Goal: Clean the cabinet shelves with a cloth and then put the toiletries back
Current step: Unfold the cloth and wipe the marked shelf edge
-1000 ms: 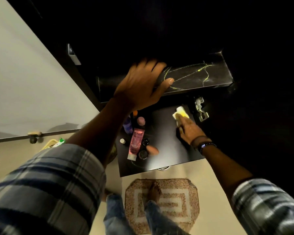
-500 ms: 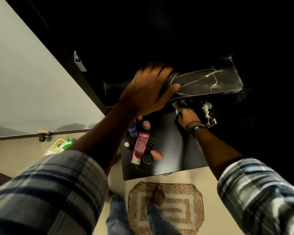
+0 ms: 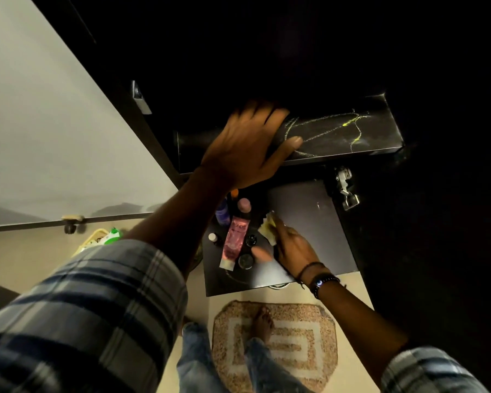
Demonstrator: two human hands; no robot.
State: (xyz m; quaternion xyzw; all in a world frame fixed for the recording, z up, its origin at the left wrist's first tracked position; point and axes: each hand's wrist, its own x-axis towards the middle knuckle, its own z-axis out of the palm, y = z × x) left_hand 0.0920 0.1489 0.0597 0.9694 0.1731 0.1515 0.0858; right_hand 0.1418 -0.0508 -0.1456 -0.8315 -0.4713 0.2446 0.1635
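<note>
My left hand [image 3: 248, 143] rests flat, fingers spread, on the front edge of the upper dark shelf [image 3: 380, 131], which carries yellow chalk-like scribbles. Below it my right hand [image 3: 292, 245] presses a pale yellow cloth [image 3: 268, 226] onto the lower dark shelf [image 3: 318, 211]. Toiletries stand and lie on that shelf's left part: a pink tube [image 3: 234, 239], a blue bottle [image 3: 222, 214], a pink-capped bottle [image 3: 244, 205], a small white-capped bottle [image 3: 213, 238] and two dark round jars [image 3: 245, 260]. The cloth sits right beside the tube and jars.
The open white cabinet door [image 3: 54, 137] stands at the left. A metal hinge [image 3: 345, 188] is fixed at the lower shelf's right side. On the floor lie a patterned mat [image 3: 275, 347] under my foot and a yellow basket [image 3: 97, 239] with a green item.
My right hand has pulled the cloth from the back of the lower shelf, under the upper shelf, forward and left toward the toiletries. The left hand stayed on the upper shelf.
</note>
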